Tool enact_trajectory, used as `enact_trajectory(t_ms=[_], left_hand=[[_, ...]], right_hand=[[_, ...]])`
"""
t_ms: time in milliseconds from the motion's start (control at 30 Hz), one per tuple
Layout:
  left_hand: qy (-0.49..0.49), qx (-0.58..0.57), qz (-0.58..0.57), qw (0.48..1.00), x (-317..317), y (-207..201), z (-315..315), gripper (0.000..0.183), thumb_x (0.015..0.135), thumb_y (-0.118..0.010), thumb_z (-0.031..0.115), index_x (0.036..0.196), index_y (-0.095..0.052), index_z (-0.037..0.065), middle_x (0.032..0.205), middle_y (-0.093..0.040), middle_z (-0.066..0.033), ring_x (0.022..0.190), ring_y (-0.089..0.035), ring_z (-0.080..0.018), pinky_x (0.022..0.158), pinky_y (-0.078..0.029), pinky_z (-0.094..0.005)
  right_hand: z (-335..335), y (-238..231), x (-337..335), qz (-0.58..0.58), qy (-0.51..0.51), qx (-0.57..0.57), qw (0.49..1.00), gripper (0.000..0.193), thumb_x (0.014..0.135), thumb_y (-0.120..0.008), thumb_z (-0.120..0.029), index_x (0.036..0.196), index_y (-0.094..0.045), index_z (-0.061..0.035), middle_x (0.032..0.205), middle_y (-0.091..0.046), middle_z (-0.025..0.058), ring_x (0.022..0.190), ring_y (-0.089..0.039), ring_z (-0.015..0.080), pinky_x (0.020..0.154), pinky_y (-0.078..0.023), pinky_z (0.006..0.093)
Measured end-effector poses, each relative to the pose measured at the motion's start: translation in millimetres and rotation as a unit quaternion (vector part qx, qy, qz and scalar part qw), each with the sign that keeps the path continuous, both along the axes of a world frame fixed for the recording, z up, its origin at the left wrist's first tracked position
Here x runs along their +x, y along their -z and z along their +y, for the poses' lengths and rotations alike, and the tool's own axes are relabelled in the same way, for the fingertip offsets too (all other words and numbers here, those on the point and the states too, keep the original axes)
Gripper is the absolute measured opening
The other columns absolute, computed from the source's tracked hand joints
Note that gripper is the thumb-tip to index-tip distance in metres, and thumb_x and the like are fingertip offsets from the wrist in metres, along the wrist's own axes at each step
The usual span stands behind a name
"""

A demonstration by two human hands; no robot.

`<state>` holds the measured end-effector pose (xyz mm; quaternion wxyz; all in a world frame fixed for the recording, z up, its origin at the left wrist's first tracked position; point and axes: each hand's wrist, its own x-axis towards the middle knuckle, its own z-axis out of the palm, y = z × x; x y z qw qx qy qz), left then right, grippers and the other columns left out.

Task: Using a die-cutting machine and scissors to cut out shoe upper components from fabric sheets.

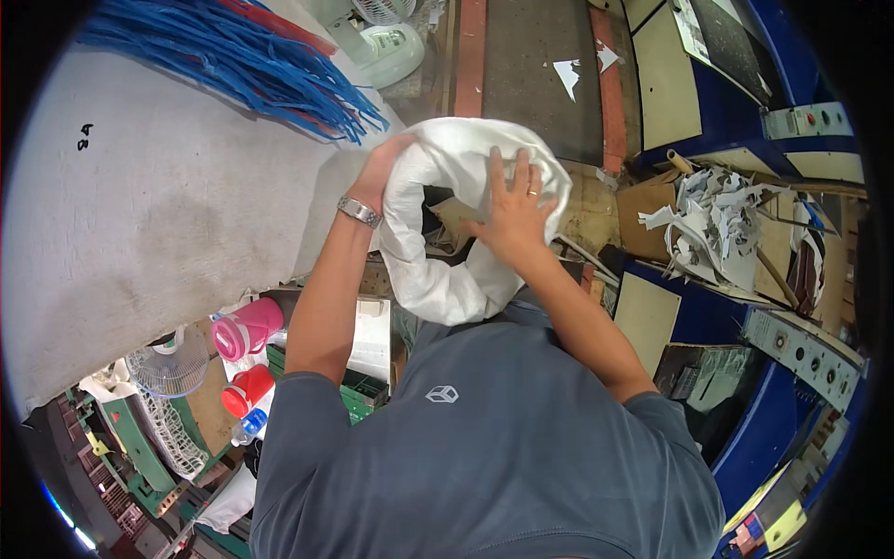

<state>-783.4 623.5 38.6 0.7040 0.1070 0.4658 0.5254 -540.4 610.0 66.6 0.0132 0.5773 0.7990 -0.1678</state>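
A white, woven-looking sack point(445, 294) is held in front of my chest, its mouth spread into a thick, crumpled ring. My left hand point(380, 171), with a metal watch at the wrist, grips the ring's left side at the upper edge; its fingertips are hidden by the fabric. Against the right inner side lies my right hand point(520, 212), its fingers spread and a ring on one of them. Through the opening, dark and tan shapes show; whether they are inside the sack or beyond it, I cannot tell.
A white tabletop point(186, 210) at left bears a bundle of blue and red strips point(237, 65). Beyond is a pale green fan base point(386, 54). At right, white scraps point(717, 219) fill a cardboard box point(644, 212) near blue machinery point(745, 424). A pink jug point(247, 329) stands lower left.
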Motion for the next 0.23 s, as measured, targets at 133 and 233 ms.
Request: enact_trajectory(t_ms=[133,233], left_hand=[[-0.107,0.045,0.021,0.993,-68,40,-4,0.033,0.105,-0.059,0.029,0.119,-0.071,0.001,0.115,-0.077,-0.0123,0.103,-0.074,-0.0257,0.094,-0.059,-0.0396],[-0.124,-0.024,-0.026,0.992,-84,43,-11,0.035,0.1,-0.067,0.032,0.12,-0.071,0.004,0.115,-0.078,-0.013,0.104,-0.075,-0.0294,0.098,-0.059,-0.0449]], right_hand=[[36,151,74,0.221,0.071,-0.236,0.944,0.069,0.088,-0.082,-0.012,0.153,-0.056,-0.0152,0.133,-0.071,0.0205,0.121,-0.07,0.0353,0.106,-0.054,0.047],[49,188,159,0.516,0.104,-0.496,0.691,0.052,0.093,-0.078,-0.017,0.144,-0.067,-0.0181,0.132,-0.075,0.0172,0.121,-0.072,0.0353,0.11,-0.053,0.0454]])
